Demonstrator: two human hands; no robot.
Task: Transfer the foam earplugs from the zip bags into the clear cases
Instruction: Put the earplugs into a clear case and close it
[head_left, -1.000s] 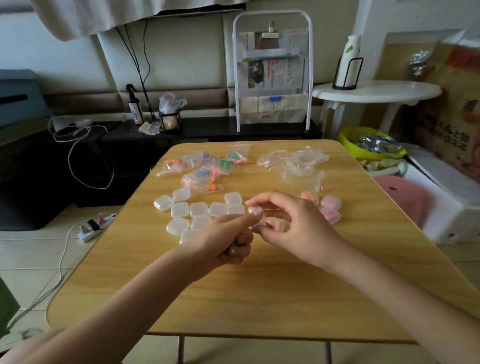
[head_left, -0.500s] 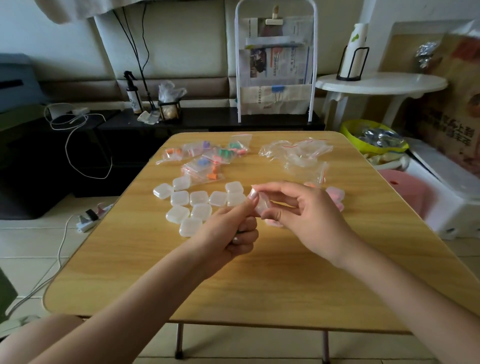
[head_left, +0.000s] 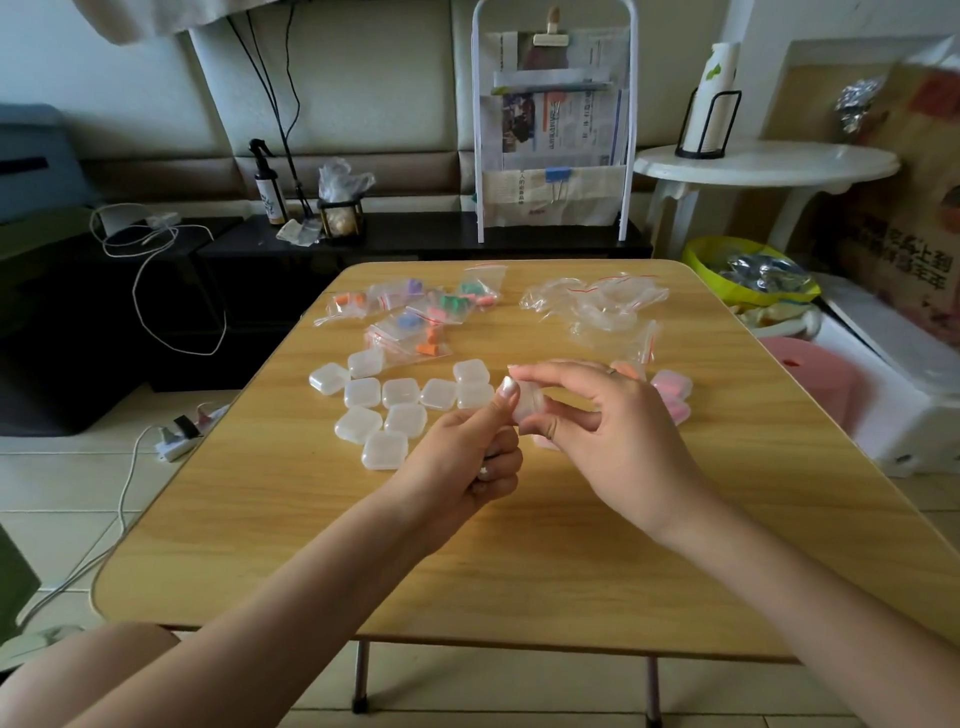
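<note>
Both hands hold one small clear case (head_left: 527, 402) above the wooden table (head_left: 519, 545): right hand (head_left: 613, 441) pinches it, left hand (head_left: 467, 457) thumb pressed on it (contents unclear). Empty cases (head_left: 400, 410) left, filled zip bags (head_left: 415, 322) beyond.
</note>
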